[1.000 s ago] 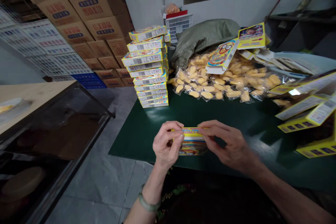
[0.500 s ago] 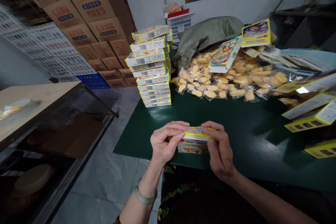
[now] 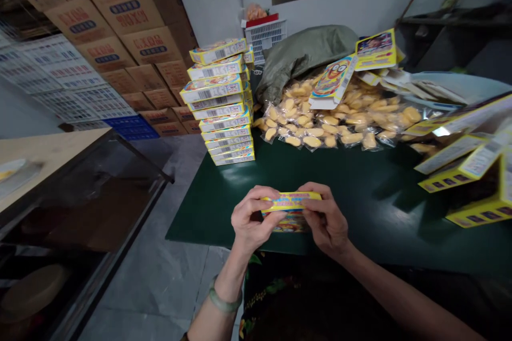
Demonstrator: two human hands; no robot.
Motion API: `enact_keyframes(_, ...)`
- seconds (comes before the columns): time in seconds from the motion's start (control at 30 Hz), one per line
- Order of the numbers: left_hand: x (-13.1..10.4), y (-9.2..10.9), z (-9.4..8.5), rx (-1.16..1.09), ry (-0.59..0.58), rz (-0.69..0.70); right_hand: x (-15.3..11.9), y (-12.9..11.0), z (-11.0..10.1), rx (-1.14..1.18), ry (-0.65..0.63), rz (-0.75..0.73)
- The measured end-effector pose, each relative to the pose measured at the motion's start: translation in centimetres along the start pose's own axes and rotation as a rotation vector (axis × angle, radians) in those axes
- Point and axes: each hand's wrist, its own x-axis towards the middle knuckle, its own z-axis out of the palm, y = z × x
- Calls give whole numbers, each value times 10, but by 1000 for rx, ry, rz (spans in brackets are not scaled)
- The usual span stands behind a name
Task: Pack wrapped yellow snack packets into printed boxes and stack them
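Between my two hands, at the near edge of the green table (image 3: pixel 372 229), stands a small yellow printed carton (image 3: pixel 291 202) with a cartoon face on its front. My left hand (image 3: pixel 256 216) grips its left end, thumb in front and fingers over the top. On the right end my right hand (image 3: pixel 326 218) is closed in the same way. The carton's top flap lies down flat, its printed face toward me. Beyond my left hand rises a stack of filled-looking cartons (image 3: pixel 228 112). What is inside the held carton is hidden.
Behind lies a heap of yellow food pieces in clear wrappers (image 3: pixel 320 130), spilling from a grey-green sack (image 3: pixel 308 53). One loose carton (image 3: pixel 334 82) rests on the heap. Open cartons (image 3: pixel 464 173) stand at right, near a pale blue basin (image 3: pixel 476 88). Brown boxes (image 3: pixel 144 37) are piled back left.
The carton's top flap, partly raised with a white edge showing before, is now pressed down. Both hands still hold the carton. The view has shifted slightly.
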Motion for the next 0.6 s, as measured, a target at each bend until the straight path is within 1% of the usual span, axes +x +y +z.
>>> enact_keyframes(0.07,-2,0,3,65,-30,-82,2,-4,-1,-15,-15,-2)
enact_keyframes(0.13,-2,0,6,129,-64,-125,4,-9,-12,-94,-65,-29)
enact_keyframes(0.17,-2,0,8,169,-60,-131,5,-12,-22,-165,-91,-44)
enact_keyframes(0.2,-1,0,9,223,-16,-120,5,-15,-37,-257,-94,-57)
enact_keyframes(0.23,0,-1,11,272,45,-108,5,-17,-56,-366,-57,-64)
enact_keyframes(0.27,2,-2,13,321,114,-81,3,-18,-79,-481,24,-56)
enact_keyframes(0.3,3,-4,16,367,193,-59,1,-19,-107,-597,144,-24)
enact_keyframes(0.33,4,-5,18,404,251,-48,-3,-19,-139,-705,291,33)
enact_keyframes(0.37,5,-7,21,430,284,-44,-6,-19,-173,-797,446,131)
enact_keyframes(0.4,6,-8,23,448,289,-48,-9,-17,-209,-883,600,259)
enact_keyframes(0.43,6,-10,25,459,275,-54,-12,-14,-244,-939,716,423)
enact_keyframes(0.47,7,-12,27,464,252,-55,-14,-10,-277,-984,775,607)
enact_keyframes(0.5,7,-14,28,463,233,-53,-16,-5,-307,-1005,780,691)
enact_keyframes(0.53,7,-15,29,463,226,-51,-16,-1,-332,-1011,767,767)
enact_keyframes(0.57,7,-16,30,463,229,-49,-16,4,-353,-1006,730,850)
enact_keyframes(0.6,7,-16,31,462,230,-50,-17,8,-368,-991,685,910)
